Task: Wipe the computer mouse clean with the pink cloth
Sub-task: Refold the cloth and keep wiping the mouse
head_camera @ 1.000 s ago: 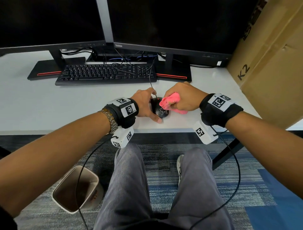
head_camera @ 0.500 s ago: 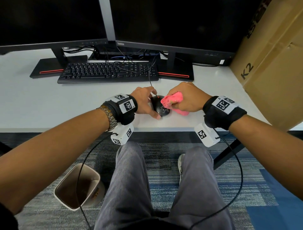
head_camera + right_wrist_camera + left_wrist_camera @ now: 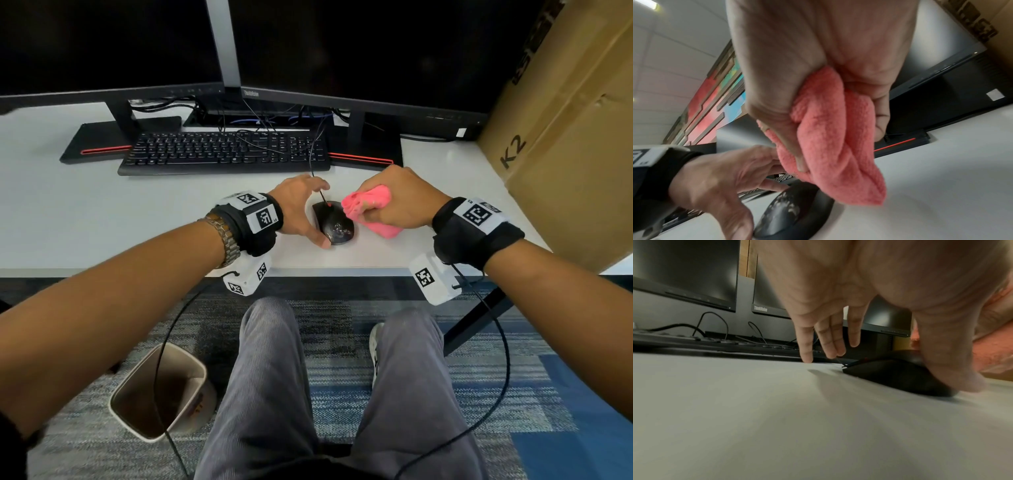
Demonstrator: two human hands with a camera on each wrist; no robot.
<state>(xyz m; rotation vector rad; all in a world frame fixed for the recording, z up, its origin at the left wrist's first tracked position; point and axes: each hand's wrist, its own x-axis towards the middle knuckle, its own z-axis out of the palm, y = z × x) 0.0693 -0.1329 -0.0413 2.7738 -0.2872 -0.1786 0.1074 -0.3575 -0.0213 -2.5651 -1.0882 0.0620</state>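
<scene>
From the head camera, the black mouse (image 3: 333, 222) sits on the white desk (image 3: 102, 219), close to the front edge. It has whitish smudges on its back. The left hand (image 3: 301, 209) is at its left side, fingers spread and mostly straight, thumb tip touching the mouse's near end. The right hand (image 3: 399, 198) is just to the right, its fingers curled tight around the bunched pink cloth (image 3: 368, 212). The cloth's tip is right at the mouse's right edge; I cannot tell if it touches. Behind them lies a black keyboard (image 3: 222, 152), then two dark monitors (image 3: 342, 51). A big cardboard box (image 3: 565, 137) stands on the right. A bin (image 3: 159, 394) is on the floor.

From the left wrist, the left hand (image 3: 838, 296) fills the top. Its fingers (image 3: 805, 345) point down, a little apart, near the desk (image 3: 756, 418). The thumb hides part of the mouse (image 3: 890, 374).

From the right wrist, the right hand (image 3: 818, 56) squeezes the cloth (image 3: 834, 138), which hangs just over the mouse (image 3: 795, 214). The left hand (image 3: 719, 175) blocks the mouse's far side.
</scene>
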